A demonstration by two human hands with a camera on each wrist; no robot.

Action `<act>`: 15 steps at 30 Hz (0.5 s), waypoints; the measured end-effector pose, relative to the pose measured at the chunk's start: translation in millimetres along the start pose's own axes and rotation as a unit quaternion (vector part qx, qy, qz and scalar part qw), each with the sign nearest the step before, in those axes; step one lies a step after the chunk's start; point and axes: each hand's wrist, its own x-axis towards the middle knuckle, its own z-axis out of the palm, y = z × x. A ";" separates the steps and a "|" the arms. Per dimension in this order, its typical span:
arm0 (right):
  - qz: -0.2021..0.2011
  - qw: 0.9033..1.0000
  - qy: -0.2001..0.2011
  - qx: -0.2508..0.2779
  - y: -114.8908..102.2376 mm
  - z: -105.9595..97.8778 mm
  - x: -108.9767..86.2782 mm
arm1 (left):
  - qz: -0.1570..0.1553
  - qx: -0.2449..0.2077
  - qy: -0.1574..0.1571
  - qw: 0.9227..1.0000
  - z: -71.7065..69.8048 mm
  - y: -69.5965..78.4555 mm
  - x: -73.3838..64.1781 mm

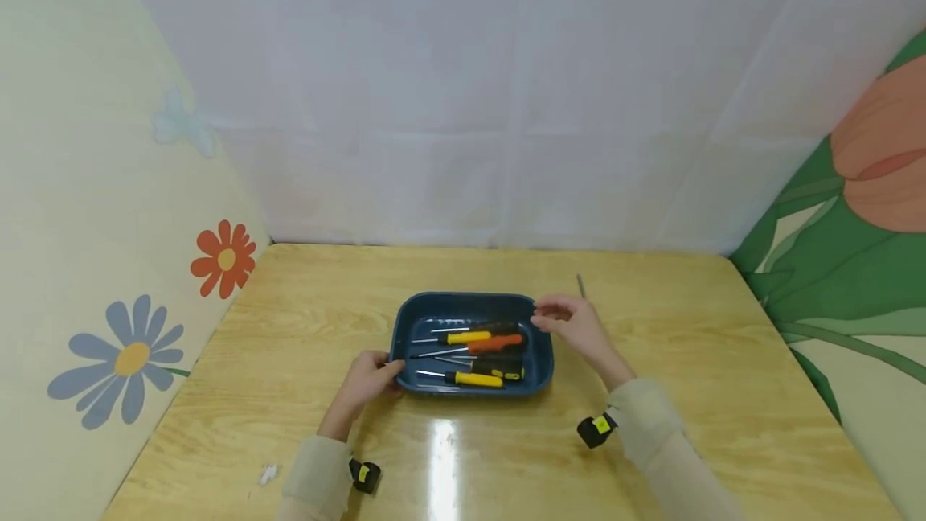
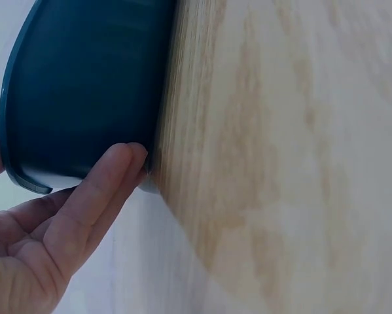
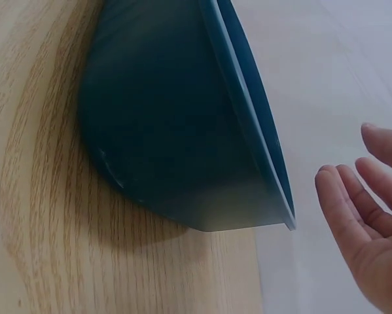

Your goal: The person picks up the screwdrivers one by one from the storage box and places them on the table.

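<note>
A dark blue rectangular tray (image 1: 538, 380) sits on the table with several screwdrivers lying inside. Two have yellow handles, one an orange handle (image 1: 495, 342), and others dark handles. My left hand (image 1: 372, 376) pinches the tray's left end, thumb over the rim; in the left wrist view its fingers (image 2: 97, 186) press the outer wall. By the far right corner hovers my right hand (image 1: 575, 328), fingers slightly bent. In the right wrist view that hand (image 3: 369, 222) is apart from the rim and holds nothing. A thin grey rod (image 1: 581, 286) shows just behind it, its other end hidden.
The wooden table (image 1: 304, 320) ends at a white cloth backdrop (image 1: 463, 143). Flower-painted panels flank it on both sides. A small white scrap (image 1: 268, 473) lies near the left forearm. Each wrist carries a small black camera (image 1: 595, 430).
</note>
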 end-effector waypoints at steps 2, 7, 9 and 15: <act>-0.003 1.000 -0.006 -0.003 1.8 1.6 -1.3 | 0.000 -0.003 -0.001 1.000 0.8 -1.4 -1.9; -0.017 1.000 -0.012 -0.016 4.1 2.6 -3.7 | 0.005 -0.006 -0.007 1.000 2.6 -3.6 -3.7; -0.017 1.000 -0.010 -0.019 2.3 2.9 -3.4 | 0.006 -0.007 -0.008 1.000 2.5 -3.1 -3.6; -0.045 0.998 -0.020 -0.050 -1.3 6.1 0.3 | 0.003 -0.006 -0.001 1.000 2.0 0.9 -4.8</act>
